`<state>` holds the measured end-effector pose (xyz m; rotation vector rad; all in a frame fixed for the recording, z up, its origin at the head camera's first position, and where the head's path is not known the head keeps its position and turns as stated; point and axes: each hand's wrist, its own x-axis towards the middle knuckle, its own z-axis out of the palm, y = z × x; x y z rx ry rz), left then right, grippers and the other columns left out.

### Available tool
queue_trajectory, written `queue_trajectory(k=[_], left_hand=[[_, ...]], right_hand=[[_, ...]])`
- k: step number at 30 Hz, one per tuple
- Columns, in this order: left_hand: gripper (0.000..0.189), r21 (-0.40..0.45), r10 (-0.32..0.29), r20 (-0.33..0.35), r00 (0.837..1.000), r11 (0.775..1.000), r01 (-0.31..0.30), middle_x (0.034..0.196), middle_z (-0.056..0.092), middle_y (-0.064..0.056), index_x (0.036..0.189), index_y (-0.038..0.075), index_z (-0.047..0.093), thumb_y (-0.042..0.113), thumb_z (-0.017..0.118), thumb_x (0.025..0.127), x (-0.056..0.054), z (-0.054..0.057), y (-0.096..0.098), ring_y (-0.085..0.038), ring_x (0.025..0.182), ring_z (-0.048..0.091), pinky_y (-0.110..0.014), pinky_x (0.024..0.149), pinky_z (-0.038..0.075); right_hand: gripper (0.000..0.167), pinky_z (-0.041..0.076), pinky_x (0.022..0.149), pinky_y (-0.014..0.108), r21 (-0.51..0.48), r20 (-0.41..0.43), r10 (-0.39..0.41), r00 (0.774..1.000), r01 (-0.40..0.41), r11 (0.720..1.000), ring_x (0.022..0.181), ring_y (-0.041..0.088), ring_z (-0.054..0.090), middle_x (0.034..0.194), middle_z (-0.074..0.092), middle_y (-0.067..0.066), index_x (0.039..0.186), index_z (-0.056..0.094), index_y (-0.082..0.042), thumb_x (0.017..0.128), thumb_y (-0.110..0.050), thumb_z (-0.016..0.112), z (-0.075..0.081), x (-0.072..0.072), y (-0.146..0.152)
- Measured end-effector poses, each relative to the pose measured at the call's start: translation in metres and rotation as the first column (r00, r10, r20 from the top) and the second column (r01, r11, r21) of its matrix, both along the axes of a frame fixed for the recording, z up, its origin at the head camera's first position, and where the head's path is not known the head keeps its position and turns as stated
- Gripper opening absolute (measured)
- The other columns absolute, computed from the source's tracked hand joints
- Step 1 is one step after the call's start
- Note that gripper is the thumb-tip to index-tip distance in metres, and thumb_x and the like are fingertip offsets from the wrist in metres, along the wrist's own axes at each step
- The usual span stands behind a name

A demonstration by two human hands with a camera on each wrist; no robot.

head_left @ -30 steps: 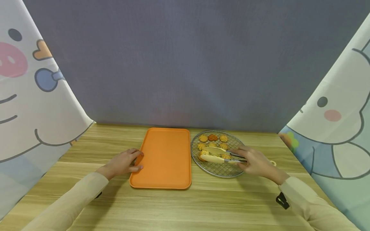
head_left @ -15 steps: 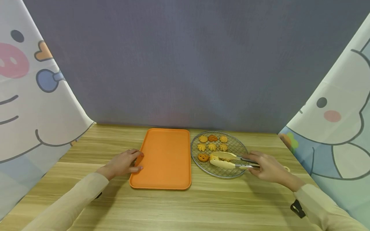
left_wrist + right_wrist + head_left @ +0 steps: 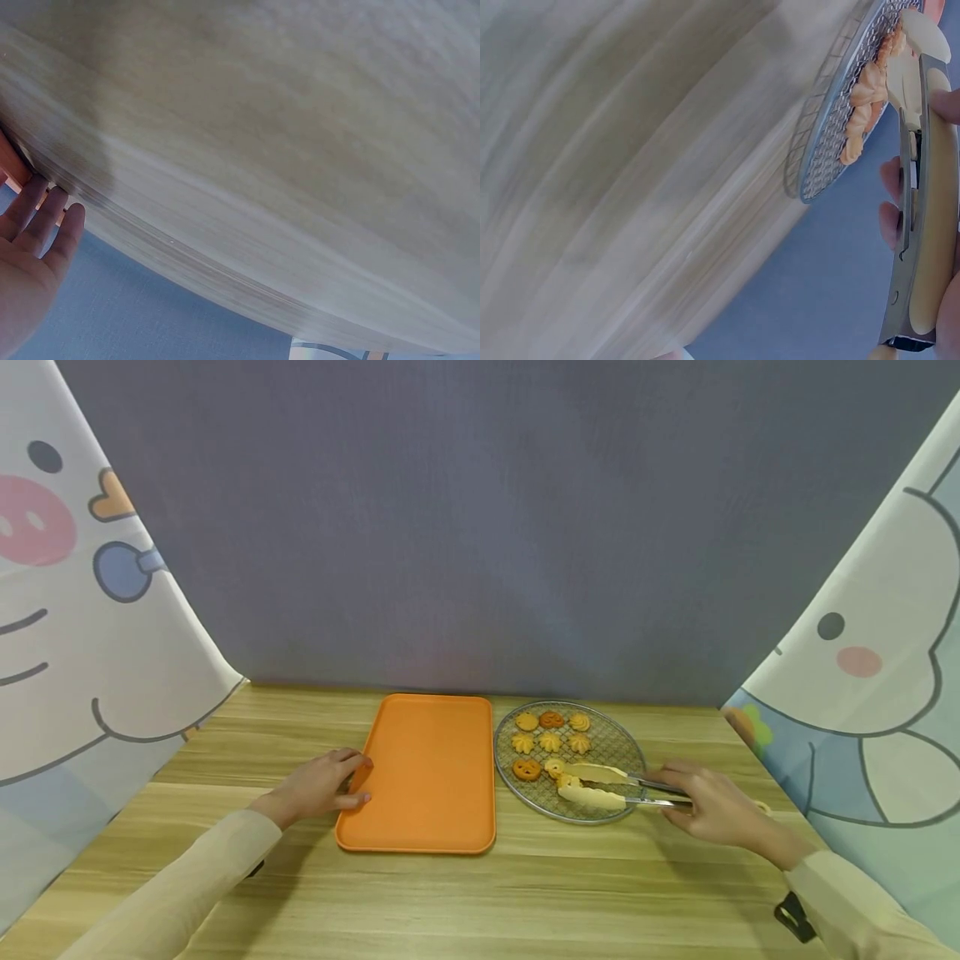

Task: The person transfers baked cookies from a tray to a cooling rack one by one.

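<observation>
My right hand (image 3: pixel 705 806) holds a pair of tongs (image 3: pixel 600 797) with cream tips and metal arms, fingers and thumb on opposite sides. The tips lie low over a round wire mesh rack (image 3: pixel 618 743), around a pale yellow cookie (image 3: pixel 567 782); whether they squeeze it cannot be told. Beside it are another cookie (image 3: pixel 554 766) and a brown pretzel-shaped cookie (image 3: pixel 527 769). In the right wrist view the tongs (image 3: pixel 922 210) point toward the rack's cookies (image 3: pixel 866 94). My left hand (image 3: pixel 318 785) rests its fingers and thumb on the left rim of an orange tray (image 3: pixel 427 777).
Further back on the rack lie two rows of cookies, including a star-shaped cookie (image 3: pixel 550 742) and a brown pretzel-shaped cookie (image 3: pixel 551 719). The wooden table (image 3: pixel 450 902) ends at a grey back panel (image 3: pixel 480 527). Printed cartoon curtains (image 3: pixel 75 652) flank both sides.
My right hand and the tongs have moved right and slightly toward me, from the pretzel-shaped cookie to the cookies right of it. The left hand and the tray have stayed put.
</observation>
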<state>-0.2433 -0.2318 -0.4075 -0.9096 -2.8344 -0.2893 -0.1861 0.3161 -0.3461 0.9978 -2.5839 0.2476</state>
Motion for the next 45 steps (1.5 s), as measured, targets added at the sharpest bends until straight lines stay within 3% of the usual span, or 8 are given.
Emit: queue_trajectory(k=[17, 27, 34, 45], left_hand=[[0.05, 0.009, -0.007, -0.008, 1.0, 1.0, 0.007, 0.115, 0.057, -0.017, 0.118, 0.006, 0.057, 0.04, 0.064, 0.082, 0.0016, 0.0022, 0.0007, -0.032, 0.096, 0.059, -0.046, 0.08, 0.05], [0.051, 0.006, -0.011, -0.024, 1.0, 1.0, 0.011, 0.114, 0.058, -0.017, 0.118, 0.005, 0.057, 0.041, 0.064, 0.082, 0.0008, 0.0007, 0.0001, -0.031, 0.095, 0.06, -0.046, 0.08, 0.05], [0.052, 0.002, -0.011, -0.022, 1.0, 1.0, 0.011, 0.115, 0.057, -0.017, 0.118, 0.005, 0.057, 0.042, 0.063, 0.082, -0.0001, -0.0001, -0.0007, -0.032, 0.097, 0.059, -0.047, 0.081, 0.05], [0.053, -0.006, -0.002, -0.017, 1.0, 1.0, 0.002, 0.115, 0.057, -0.017, 0.118, 0.004, 0.057, 0.042, 0.064, 0.082, -0.0003, -0.0002, 0.0, -0.032, 0.098, 0.059, -0.046, 0.082, 0.049]], right_hand=[[0.045, 0.03, 0.046, 0.016, 0.011, 0.047, -0.043, 0.998, 0.042, 0.999, 0.05, -0.012, 0.031, 0.093, 0.061, 0.002, 0.109, 0.065, -0.008, 0.067, -0.012, 0.078, -0.0059, 0.0054, 0.0062], [0.046, 0.028, 0.045, 0.015, -0.01, 0.016, -0.02, 1.0, 0.021, 1.0, 0.051, -0.011, 0.029, 0.091, 0.06, 0.0, 0.107, 0.065, -0.007, 0.064, -0.009, 0.078, -0.0059, 0.0055, 0.0081], [0.044, 0.033, 0.047, 0.016, -0.026, -0.033, 0.002, 0.999, -0.003, 1.0, 0.056, -0.01, 0.035, 0.09, 0.063, 0.001, 0.104, 0.066, -0.006, 0.061, -0.008, 0.079, -0.0039, 0.0018, 0.0084], [0.046, 0.027, 0.044, 0.013, -0.065, -0.01, -0.001, 1.0, 0.0, 0.998, 0.047, -0.012, 0.025, 0.086, 0.062, -0.001, 0.106, 0.064, -0.005, 0.063, -0.005, 0.077, -0.0026, -0.0026, 0.0103]])
